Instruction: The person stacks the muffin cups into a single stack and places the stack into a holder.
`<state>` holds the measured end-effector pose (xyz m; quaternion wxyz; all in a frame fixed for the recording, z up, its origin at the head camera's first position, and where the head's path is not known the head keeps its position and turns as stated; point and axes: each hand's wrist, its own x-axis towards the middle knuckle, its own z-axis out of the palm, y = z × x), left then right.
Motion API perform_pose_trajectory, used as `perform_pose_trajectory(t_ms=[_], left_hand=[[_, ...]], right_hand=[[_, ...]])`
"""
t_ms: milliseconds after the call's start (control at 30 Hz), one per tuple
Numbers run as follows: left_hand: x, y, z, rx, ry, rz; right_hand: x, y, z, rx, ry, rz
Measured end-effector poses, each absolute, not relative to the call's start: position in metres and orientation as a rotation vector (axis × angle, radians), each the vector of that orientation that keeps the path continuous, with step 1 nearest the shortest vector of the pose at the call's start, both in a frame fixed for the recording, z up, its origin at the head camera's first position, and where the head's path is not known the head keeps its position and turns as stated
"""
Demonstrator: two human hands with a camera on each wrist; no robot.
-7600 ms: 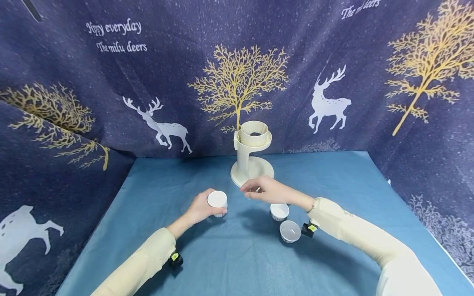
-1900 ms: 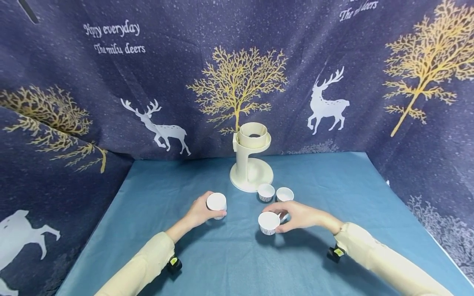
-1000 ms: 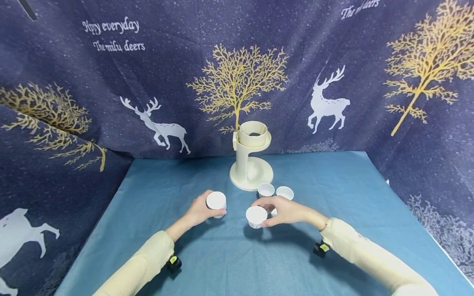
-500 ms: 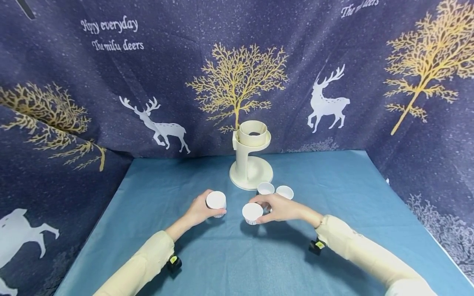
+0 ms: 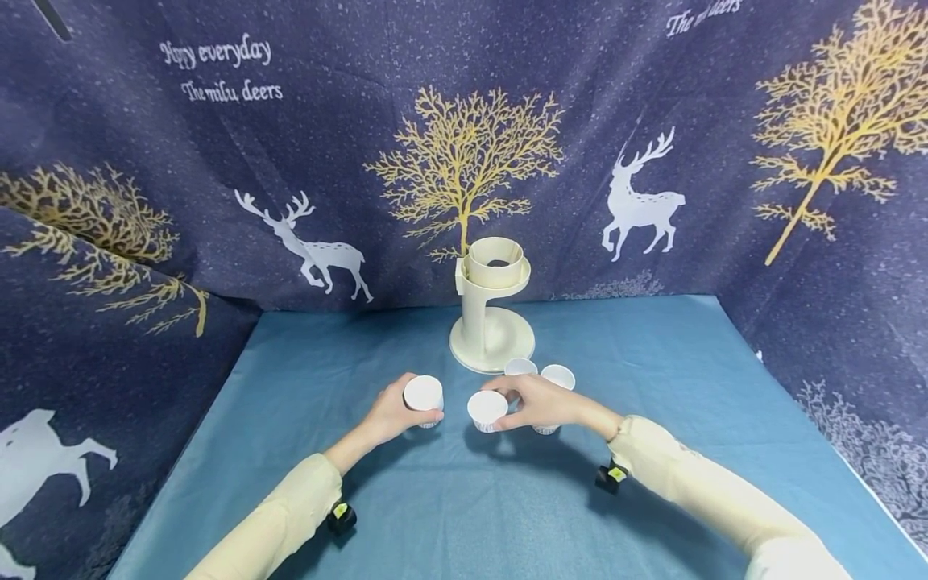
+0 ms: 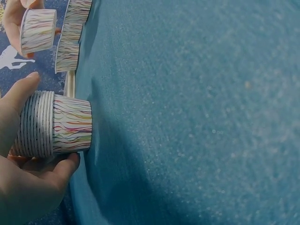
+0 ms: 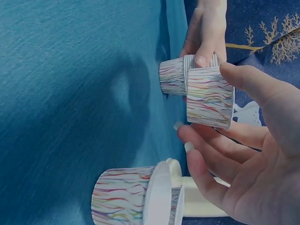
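Note:
My left hand (image 5: 387,415) grips a stack of nested paper baking cups (image 5: 424,395), white with colourful wavy lines in the left wrist view. Between the thumb and fingers of my right hand (image 5: 542,400) is a single paper baking cup (image 5: 487,411), held just right of the stack and above the cloth. Three more baking cups stand near the right hand: one by the cream stand (image 5: 474,322), partly hidden by the hand, another cup (image 5: 558,376) to its right, and a third cup (image 5: 547,429) mostly covered by the hand.
The cream stand, with a round base and a ring-shaped top (image 5: 496,262), rises behind the cups. A blue cloth (image 5: 435,507) covers the table. Behind hangs a dark blue curtain (image 5: 319,161) printed with deer and trees.
The right hand, with no cup visible in it 7.6 seconds ago, has since taken hold of a cup and moved it left toward the stack. The left hand stays nearly still.

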<state>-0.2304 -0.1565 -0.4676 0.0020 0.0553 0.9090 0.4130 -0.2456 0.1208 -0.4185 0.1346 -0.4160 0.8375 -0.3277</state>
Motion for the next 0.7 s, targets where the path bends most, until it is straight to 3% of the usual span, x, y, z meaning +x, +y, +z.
perform_pose_trajectory(t_ms=[700], left_hand=[[-0.229, -0.156, -0.464, 0.189, 2.835, 1.33]], right_hand=[[-0.254, 0.104, -0.419, -1.217, 2.467, -0.959]])
